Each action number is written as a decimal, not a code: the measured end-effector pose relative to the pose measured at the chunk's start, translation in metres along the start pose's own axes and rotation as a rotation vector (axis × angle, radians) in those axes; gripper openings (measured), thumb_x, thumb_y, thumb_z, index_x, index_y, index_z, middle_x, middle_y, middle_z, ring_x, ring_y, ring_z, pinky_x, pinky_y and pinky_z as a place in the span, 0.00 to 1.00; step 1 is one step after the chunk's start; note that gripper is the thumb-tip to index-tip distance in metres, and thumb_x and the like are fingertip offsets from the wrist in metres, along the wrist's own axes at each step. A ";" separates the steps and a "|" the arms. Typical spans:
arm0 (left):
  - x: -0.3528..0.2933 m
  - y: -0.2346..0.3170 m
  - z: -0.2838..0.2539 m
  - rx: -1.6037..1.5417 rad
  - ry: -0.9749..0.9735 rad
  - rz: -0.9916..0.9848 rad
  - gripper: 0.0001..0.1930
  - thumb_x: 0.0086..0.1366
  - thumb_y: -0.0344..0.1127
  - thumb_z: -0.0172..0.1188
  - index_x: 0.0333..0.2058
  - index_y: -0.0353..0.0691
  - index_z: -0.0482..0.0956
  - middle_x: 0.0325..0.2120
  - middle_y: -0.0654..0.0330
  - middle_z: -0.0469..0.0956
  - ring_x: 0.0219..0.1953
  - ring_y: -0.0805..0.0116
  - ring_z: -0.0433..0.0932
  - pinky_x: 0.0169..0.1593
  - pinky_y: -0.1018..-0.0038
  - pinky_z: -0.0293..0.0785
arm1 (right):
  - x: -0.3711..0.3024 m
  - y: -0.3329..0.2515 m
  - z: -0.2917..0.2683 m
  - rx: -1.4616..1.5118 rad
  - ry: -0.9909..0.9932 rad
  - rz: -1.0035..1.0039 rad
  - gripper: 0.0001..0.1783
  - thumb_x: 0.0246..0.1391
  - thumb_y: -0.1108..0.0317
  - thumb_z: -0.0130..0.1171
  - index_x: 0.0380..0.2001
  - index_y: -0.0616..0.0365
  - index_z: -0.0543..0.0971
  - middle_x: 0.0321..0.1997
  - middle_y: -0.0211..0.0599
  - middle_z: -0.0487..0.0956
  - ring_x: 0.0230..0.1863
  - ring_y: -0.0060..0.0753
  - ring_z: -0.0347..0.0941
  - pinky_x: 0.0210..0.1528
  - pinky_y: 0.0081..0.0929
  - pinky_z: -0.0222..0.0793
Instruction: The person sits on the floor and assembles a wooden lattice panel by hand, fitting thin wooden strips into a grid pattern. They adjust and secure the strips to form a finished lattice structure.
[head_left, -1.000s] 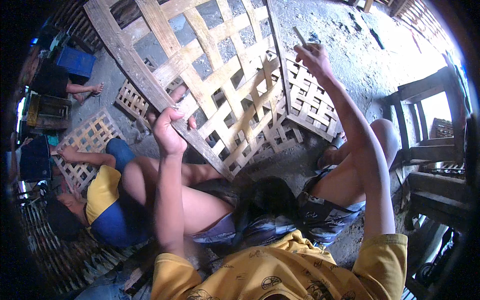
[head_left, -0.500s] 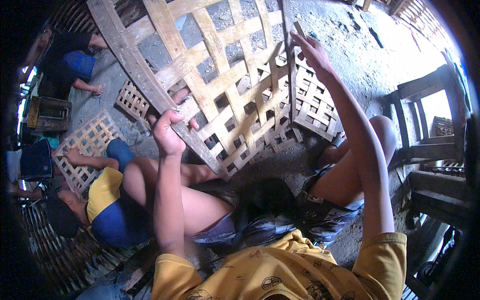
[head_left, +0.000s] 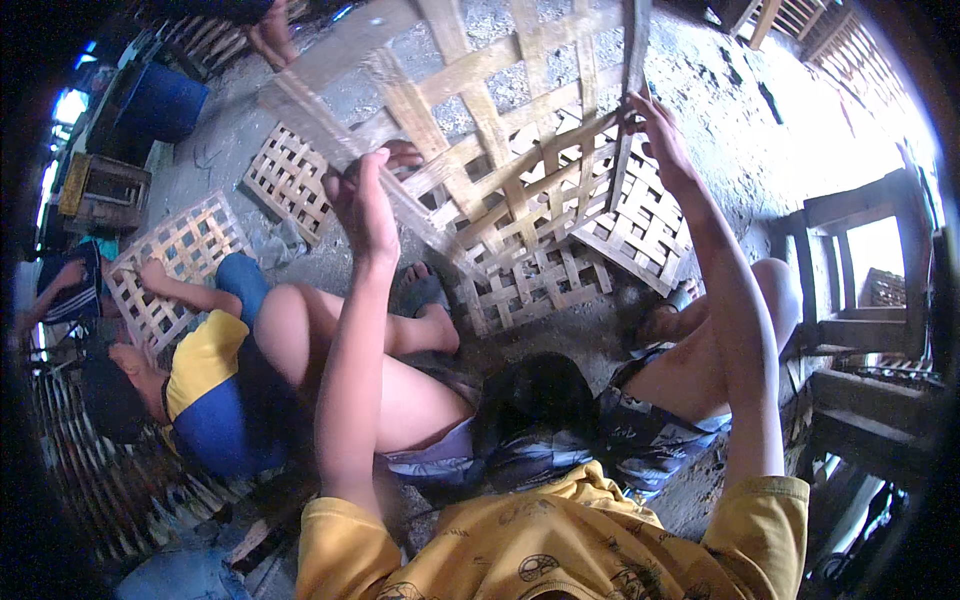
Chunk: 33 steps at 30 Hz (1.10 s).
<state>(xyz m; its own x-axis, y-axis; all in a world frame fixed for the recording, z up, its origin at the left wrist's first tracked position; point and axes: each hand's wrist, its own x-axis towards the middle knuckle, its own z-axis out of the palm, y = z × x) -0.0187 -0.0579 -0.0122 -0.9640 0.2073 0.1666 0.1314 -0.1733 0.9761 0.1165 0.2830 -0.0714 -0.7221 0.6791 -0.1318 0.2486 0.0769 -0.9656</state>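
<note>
A large woven panel of pale wooden slats in a rough wooden frame (head_left: pixel 485 115) is raised, tilted, in front of me. My left hand (head_left: pixel 372 205) is closed around its left frame bar, thumb on the near side and fingertips showing through the weave. At the right frame bar, my right hand (head_left: pixel 665 145) has its fingers bent around the edge; part of the grip is hidden. Below the raised panel, another woven panel (head_left: pixel 540 290) lies on the floor between my feet, and one more lattice piece (head_left: pixel 645 235) lies to its right.
To my left a person in a yellow and blue shirt (head_left: pixel 215 400) holds a lattice panel (head_left: pixel 180 262). A smaller lattice (head_left: pixel 290 180) rests on the floor beyond. Wooden frames (head_left: pixel 865 335) stand at the right. A blue container (head_left: pixel 165 100) is at the far left.
The raised panel has shifted right and away from me, with both hands moving along with it. More of the panel on the floor and of my left foot now shows.
</note>
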 end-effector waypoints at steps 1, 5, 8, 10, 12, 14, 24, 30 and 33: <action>0.002 0.002 0.000 -0.015 0.017 0.012 0.19 0.63 0.35 0.57 0.50 0.31 0.74 0.43 0.51 0.81 0.40 0.61 0.83 0.46 0.67 0.80 | -0.001 -0.001 0.002 0.049 -0.026 -0.002 0.31 0.64 0.35 0.51 0.56 0.45 0.78 0.51 0.25 0.79 0.49 0.24 0.71 0.49 0.36 0.59; 0.015 -0.016 0.015 -0.120 0.025 0.055 0.21 0.62 0.35 0.54 0.51 0.31 0.77 0.43 0.53 0.81 0.41 0.64 0.82 0.43 0.70 0.81 | 0.000 0.025 -0.023 -0.024 -0.026 0.082 0.29 0.66 0.37 0.44 0.52 0.46 0.77 0.51 0.26 0.80 0.47 0.27 0.74 0.47 0.36 0.59; 0.016 -0.025 0.012 -0.150 -0.056 -0.033 0.19 0.60 0.35 0.55 0.48 0.33 0.80 0.45 0.54 0.79 0.46 0.66 0.79 0.47 0.69 0.79 | -0.010 0.030 -0.018 0.036 -0.014 0.178 0.28 0.66 0.37 0.43 0.50 0.47 0.76 0.50 0.27 0.80 0.46 0.27 0.74 0.44 0.35 0.58; 0.017 -0.026 0.012 -0.155 -0.056 -0.025 0.18 0.60 0.35 0.55 0.47 0.33 0.80 0.43 0.54 0.80 0.45 0.66 0.79 0.49 0.69 0.77 | -0.018 0.031 -0.011 0.059 -0.023 0.204 0.27 0.68 0.39 0.42 0.51 0.47 0.76 0.51 0.26 0.79 0.46 0.26 0.75 0.40 0.32 0.56; 0.019 -0.024 0.015 -0.136 -0.024 0.023 0.17 0.61 0.37 0.56 0.45 0.32 0.81 0.41 0.54 0.81 0.42 0.66 0.79 0.51 0.70 0.74 | -0.021 0.032 -0.011 0.001 -0.026 0.211 0.28 0.69 0.39 0.41 0.51 0.48 0.76 0.53 0.27 0.79 0.47 0.27 0.75 0.40 0.31 0.56; 0.023 -0.022 0.013 -0.135 -0.030 0.031 0.17 0.65 0.39 0.57 0.45 0.31 0.80 0.36 0.56 0.81 0.38 0.67 0.79 0.51 0.71 0.73 | -0.015 0.037 -0.021 -0.019 -0.062 0.226 0.28 0.71 0.40 0.42 0.56 0.50 0.75 0.58 0.31 0.77 0.49 0.27 0.75 0.39 0.32 0.59; 0.012 -0.017 0.043 -0.309 -0.069 0.010 0.19 0.75 0.51 0.51 0.38 0.39 0.73 0.27 0.61 0.72 0.29 0.70 0.71 0.39 0.73 0.69 | -0.042 -0.021 -0.017 -0.058 0.488 -0.414 0.22 0.70 0.52 0.48 0.53 0.59 0.70 0.39 0.35 0.74 0.38 0.28 0.67 0.45 0.30 0.67; 0.004 -0.024 0.070 -0.284 -0.021 0.074 0.33 0.76 0.63 0.46 0.29 0.35 0.75 0.26 0.60 0.76 0.29 0.70 0.73 0.43 0.73 0.71 | -0.113 -0.044 0.043 -0.237 -0.090 -0.604 0.12 0.67 0.75 0.47 0.52 0.60 0.69 0.41 0.42 0.76 0.45 0.28 0.71 0.51 0.34 0.70; 0.000 -0.020 0.070 -0.201 -0.017 0.079 0.33 0.77 0.63 0.44 0.30 0.35 0.76 0.27 0.59 0.78 0.31 0.70 0.75 0.43 0.72 0.72 | -0.124 -0.046 0.076 -0.270 -0.235 -0.771 0.09 0.68 0.71 0.56 0.48 0.57 0.72 0.33 0.50 0.79 0.32 0.57 0.80 0.33 0.44 0.75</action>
<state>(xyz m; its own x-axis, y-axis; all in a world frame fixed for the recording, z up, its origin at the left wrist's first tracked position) -0.0051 0.0134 -0.0221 -0.9483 0.2010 0.2456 0.1563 -0.3776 0.9127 0.1456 0.1397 -0.0276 -0.8608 0.1979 0.4689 -0.2444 0.6475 -0.7218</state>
